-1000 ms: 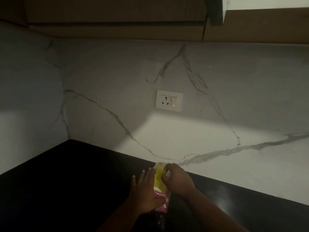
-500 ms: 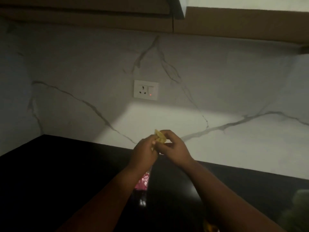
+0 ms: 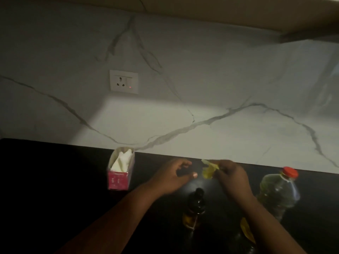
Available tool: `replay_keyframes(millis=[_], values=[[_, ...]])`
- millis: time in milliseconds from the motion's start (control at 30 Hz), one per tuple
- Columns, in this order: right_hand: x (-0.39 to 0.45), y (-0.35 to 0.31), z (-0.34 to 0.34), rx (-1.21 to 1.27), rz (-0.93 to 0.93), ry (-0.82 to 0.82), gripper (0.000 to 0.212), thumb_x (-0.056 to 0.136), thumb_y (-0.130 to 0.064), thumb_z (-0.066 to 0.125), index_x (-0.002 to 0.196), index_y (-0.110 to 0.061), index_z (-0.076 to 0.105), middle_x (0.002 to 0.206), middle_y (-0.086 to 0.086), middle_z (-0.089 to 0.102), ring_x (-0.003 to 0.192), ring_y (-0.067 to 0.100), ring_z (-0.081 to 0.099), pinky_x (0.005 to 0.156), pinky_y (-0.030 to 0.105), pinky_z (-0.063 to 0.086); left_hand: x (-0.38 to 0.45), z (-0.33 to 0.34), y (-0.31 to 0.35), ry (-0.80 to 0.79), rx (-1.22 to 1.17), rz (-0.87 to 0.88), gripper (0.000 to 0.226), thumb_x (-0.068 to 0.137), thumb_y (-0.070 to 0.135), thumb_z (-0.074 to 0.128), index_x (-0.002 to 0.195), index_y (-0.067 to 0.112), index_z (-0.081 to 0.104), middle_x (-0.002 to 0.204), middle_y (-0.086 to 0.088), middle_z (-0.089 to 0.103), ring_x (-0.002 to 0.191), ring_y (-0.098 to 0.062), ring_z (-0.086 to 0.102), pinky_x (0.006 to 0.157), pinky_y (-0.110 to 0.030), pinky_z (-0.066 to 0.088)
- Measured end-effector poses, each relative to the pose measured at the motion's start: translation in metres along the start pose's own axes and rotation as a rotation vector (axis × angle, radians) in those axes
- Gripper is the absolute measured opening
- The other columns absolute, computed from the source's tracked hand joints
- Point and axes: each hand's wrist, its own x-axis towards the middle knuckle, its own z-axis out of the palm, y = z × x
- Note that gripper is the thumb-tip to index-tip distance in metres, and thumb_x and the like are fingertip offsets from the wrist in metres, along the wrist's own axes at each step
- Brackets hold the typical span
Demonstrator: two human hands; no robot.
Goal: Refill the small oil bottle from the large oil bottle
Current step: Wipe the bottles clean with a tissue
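The small dark oil bottle (image 3: pixel 194 208) stands on the black counter (image 3: pixel 55 189) below my hands, its black top upright. To the right stands the large clear oil bottle (image 3: pixel 278 195) with a red cap. My right hand (image 3: pixel 230 174) pinches a crumpled yellow glove (image 3: pixel 209 170) above the counter. My left hand (image 3: pixel 174 176) is just left of the glove, fingers curled but apart, holding nothing. A yellow patch (image 3: pixel 246 230) shows under my right forearm; I cannot tell what it is.
A pink box (image 3: pixel 119 178) with white and yellowish gloves sticking out stands on the counter to the left of my hands. A white marble backsplash with a wall socket (image 3: pixel 123 81) runs behind. Wooden cabinets hang overhead.
The view has tipped down, bringing both bottles and the pink box into sight. My left hand has let go of the yellow glove; my right hand still holds it.
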Motion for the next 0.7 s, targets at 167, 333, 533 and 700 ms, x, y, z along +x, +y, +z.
replay_keyframes(millis=[167,333,533,700], values=[[-0.043,0.045,0.004,0.042,0.041,0.023,0.028,0.084,0.005,0.062,0.103,-0.012,0.073,0.1,-0.004,0.063,0.093,0.006,0.057,0.079,0.005,0.037,-0.009,0.036,-0.004,-0.086,-0.029,-0.094,0.052,0.065,0.062,0.079,0.11,0.063,0.051,0.123,0.024,0.054,0.114,0.009,0.049,0.085,-0.015,0.044],[-0.072,0.077,0.024,0.45,0.292,-0.088,0.02,0.089,-0.005,0.061,0.103,-0.014,0.072,0.108,0.002,0.065,0.102,0.012,0.061,0.088,0.018,0.047,-0.016,0.061,-0.007,-0.056,0.033,-0.132,0.06,0.069,0.052,0.083,0.122,0.054,0.054,0.121,0.024,0.054,0.11,0.013,0.05,0.087,-0.012,0.044],[-0.069,0.094,0.034,0.742,0.452,-0.229,0.022,0.092,-0.009,0.059,0.081,-0.015,0.077,0.084,0.004,0.076,0.087,0.02,0.071,0.082,0.034,0.054,-0.02,0.081,-0.012,0.096,0.012,-0.263,0.036,0.063,0.054,0.075,0.098,0.053,0.066,0.106,0.022,0.07,0.098,0.007,0.065,0.091,-0.028,0.053],[-0.06,0.097,0.047,0.859,0.462,-0.196,0.034,0.083,0.007,0.065,0.104,-0.02,0.067,0.089,0.002,0.074,0.082,0.013,0.071,0.068,0.02,0.055,-0.02,0.075,-0.004,0.053,0.007,-0.319,0.027,0.079,0.033,0.08,0.095,0.051,0.069,0.104,0.028,0.068,0.096,0.009,0.064,0.081,-0.018,0.05]])
